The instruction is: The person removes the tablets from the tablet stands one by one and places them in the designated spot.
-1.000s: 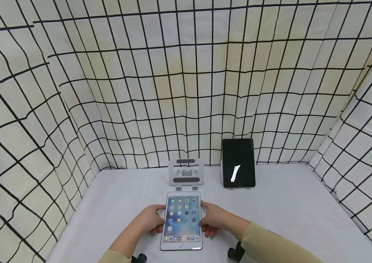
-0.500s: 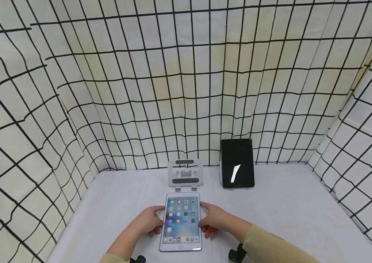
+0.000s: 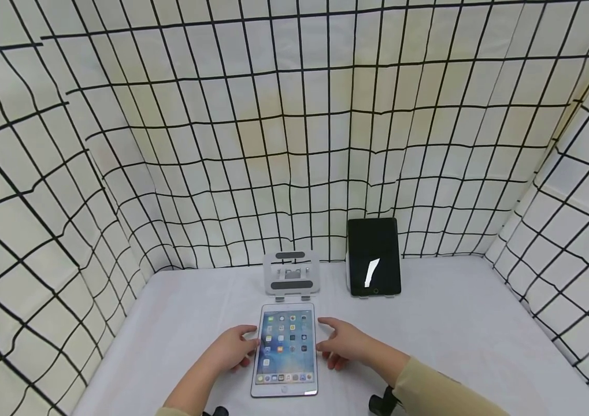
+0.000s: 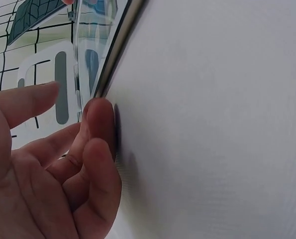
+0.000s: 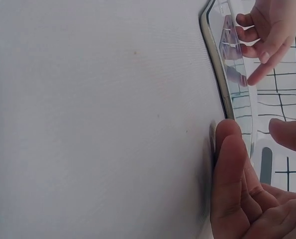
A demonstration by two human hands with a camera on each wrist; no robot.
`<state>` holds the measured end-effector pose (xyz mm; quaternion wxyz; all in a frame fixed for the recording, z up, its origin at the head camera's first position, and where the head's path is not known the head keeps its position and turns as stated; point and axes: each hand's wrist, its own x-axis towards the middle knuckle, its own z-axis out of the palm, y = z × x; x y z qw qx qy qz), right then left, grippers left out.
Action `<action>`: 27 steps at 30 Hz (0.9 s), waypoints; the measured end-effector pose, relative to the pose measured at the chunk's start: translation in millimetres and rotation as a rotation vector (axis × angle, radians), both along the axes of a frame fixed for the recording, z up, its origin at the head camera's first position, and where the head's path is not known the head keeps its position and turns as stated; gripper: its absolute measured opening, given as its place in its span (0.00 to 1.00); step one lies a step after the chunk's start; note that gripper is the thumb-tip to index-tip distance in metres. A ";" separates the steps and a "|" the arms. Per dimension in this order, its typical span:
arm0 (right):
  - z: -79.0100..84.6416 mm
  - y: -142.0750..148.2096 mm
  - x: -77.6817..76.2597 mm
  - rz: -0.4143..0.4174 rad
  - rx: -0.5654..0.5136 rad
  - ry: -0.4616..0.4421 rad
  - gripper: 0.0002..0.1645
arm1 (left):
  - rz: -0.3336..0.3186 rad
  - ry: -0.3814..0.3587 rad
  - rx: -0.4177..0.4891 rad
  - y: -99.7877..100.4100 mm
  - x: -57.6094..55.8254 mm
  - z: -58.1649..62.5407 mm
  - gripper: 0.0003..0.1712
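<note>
A white tablet (image 3: 285,349) with a lit screen of app icons lies flat on the white cloth. My left hand (image 3: 232,349) is at its left side, fingers loosely bent, a fingertip at or very near the edge. On the opposite side is my right hand (image 3: 346,342), its fingers relaxed and close to the right edge. In the left wrist view the thumb of my left hand (image 4: 48,164) stands clear of the tablet edge (image 4: 119,47). The right wrist view has my right hand (image 5: 252,191) likewise, fingertips by the tablet edge (image 5: 220,69).
Just behind the tablet stands a pale tablet stand (image 3: 292,273) with grey pads. A dark tablet (image 3: 374,257) leans on another stand to its right. White sheets with a black grid (image 3: 304,133) wall the table (image 3: 455,323) at the back and sides.
Both hands have loosened from the tablet's sides, the right drawing slightly outward. The tablet stays in place on the cloth.
</note>
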<state>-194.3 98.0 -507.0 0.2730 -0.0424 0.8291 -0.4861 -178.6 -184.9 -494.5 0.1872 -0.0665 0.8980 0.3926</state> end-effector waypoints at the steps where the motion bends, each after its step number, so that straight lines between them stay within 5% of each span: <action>1: 1.1 1.0 0.2 0.004 -0.001 0.011 0.43 | 0.005 0.004 -0.005 -0.1 0.0 -0.1 0.32; 10: 3.1 16.1 0.4 0.003 0.017 0.141 0.35 | 0.018 0.099 -0.094 6.8 -1.1 2.7 0.28; 27: 7.3 45.7 -2.8 -0.038 -0.019 0.231 0.29 | -0.027 0.175 -0.038 34.7 -5.0 9.3 0.23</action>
